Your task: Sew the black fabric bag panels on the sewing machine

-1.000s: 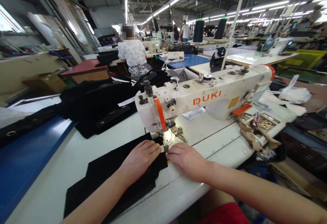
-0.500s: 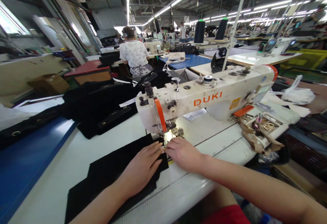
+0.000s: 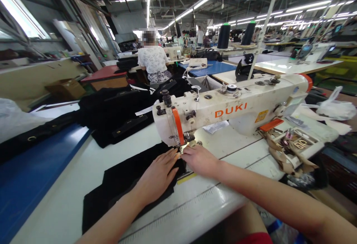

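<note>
A piece of black fabric lies on the white bed of the sewing machine, its far end under the needle area. My left hand rests flat on the fabric with fingers stretched toward the presser foot. Close by on the right, my right hand has its fingers curled together at the needle. What they pinch is hidden, though a small pale bit shows between the two hands. The machine's lamp lights this spot, and an orange guard hangs just above it.
Black pieces with gold rings are heaped behind the machine's left end. A parts tray with metal fittings and tan strips sits at right. Blue table borders the left side. Thread cones stand behind; a person works beyond.
The fabric has slid a little forward under the needle area, with both hands moving along with it. The whole view has also shifted slightly.
</note>
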Action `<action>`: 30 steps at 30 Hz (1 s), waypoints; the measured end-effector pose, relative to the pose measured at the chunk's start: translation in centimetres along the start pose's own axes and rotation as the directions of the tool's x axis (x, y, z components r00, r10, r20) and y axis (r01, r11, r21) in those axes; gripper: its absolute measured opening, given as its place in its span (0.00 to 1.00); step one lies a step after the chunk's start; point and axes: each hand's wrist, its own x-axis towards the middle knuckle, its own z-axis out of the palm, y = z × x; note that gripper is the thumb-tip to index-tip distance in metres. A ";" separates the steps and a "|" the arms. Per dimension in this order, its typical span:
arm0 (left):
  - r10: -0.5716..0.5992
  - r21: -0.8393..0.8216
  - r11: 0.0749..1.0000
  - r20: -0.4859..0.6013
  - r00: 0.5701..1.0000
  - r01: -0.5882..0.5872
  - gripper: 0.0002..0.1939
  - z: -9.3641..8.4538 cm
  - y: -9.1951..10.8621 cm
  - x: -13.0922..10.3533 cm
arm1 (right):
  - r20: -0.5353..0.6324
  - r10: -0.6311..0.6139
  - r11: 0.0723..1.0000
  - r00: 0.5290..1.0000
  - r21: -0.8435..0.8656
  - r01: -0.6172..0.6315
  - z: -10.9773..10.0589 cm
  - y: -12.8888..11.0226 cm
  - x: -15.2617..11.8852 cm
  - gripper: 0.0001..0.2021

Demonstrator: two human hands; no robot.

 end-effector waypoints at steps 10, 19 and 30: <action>-0.039 0.024 0.999 0.019 0.999 0.038 0.21 -0.4 0.7 -0.1 | -0.035 0.008 0.999 0.999 0.031 -0.006 0.1 0.0 -0.2 0.05; -0.023 -0.028 0.999 -0.005 1.000 0.023 0.23 -0.2 1.2 -0.9 | -0.038 0.018 0.999 0.999 0.050 -0.016 0.4 -0.2 -0.5 0.06; -0.027 -0.042 0.999 0.002 1.000 0.027 0.23 0.1 0.3 0.1 | 0.006 0.079 0.996 0.997 0.037 -0.079 0.0 0.2 -0.3 0.08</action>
